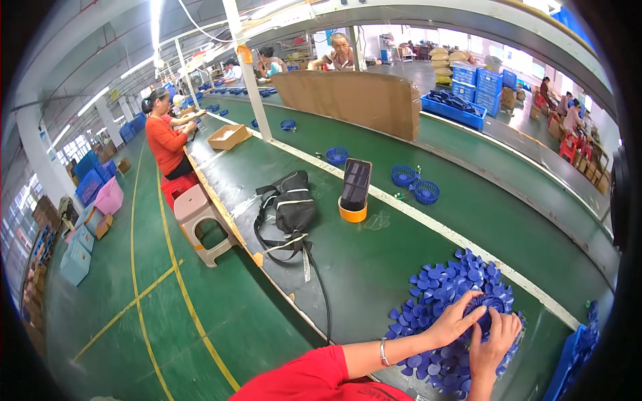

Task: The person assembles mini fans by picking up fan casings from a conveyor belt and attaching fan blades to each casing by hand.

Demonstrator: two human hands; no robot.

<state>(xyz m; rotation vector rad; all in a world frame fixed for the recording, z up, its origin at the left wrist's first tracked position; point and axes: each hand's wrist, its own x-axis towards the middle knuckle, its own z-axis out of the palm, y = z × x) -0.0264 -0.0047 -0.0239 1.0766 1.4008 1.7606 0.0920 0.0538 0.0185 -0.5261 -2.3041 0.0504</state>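
At the lower right, my left hand (455, 322) and my right hand (493, 342) are closed around a round blue plastic piece (493, 303). Its ribbed rim shows between my fingers, which cover the rest. Beneath and around my hands lies a pile of small flat blue plastic pieces (435, 284) on the dark green worktable (381, 267). A bracelet circles my left wrist.
Left of the pile, a phone (356, 184) leans in an orange roll (352, 210), beside a black bag (294, 204). Blue round baskets (426, 192) sit on the green conveyor belt (468, 207). A blue crate (568, 361) stands right; a co-worker (167, 137) sits farther along.
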